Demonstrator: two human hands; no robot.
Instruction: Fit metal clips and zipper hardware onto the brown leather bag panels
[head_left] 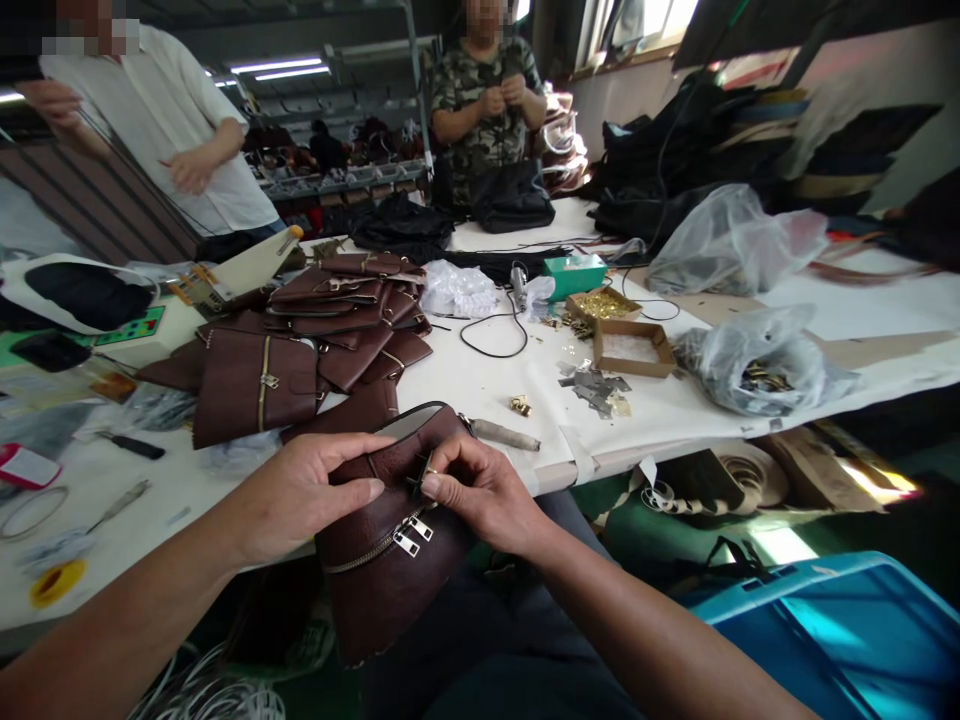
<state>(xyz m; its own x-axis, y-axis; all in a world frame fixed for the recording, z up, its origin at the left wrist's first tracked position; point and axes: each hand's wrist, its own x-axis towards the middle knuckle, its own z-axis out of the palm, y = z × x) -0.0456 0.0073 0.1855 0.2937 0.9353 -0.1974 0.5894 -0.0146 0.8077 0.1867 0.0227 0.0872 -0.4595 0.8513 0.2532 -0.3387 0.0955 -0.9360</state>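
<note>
A dark brown leather bag piece (pixel 386 590) with a curved zipper and two silver zipper pulls (pixel 412 535) hangs tilted over the table's front edge, above my lap. My left hand (pixel 300 490) grips its upper left part, thumb on the outer face and fingers at the top edge. Close by, my right hand (pixel 480 490) pinches a small dark metal piece (pixel 422 474) against the leather, just above the zipper. The fingertips partly cover that metal piece, so its exact kind is unclear. A screwdriver-like tool with a wrapped handle (pixel 504 434) lies behind my right hand.
More brown leather bag pieces (pixel 255 385) are heaped at the left. Small gold hardware (pixel 520 405), metal plates (pixel 594 388), cardboard boxes (pixel 634 348) and a plastic bag (pixel 765 365) lie right. A blue crate (pixel 832 620) stands lower right. Two people (pixel 487 110) stand across the table.
</note>
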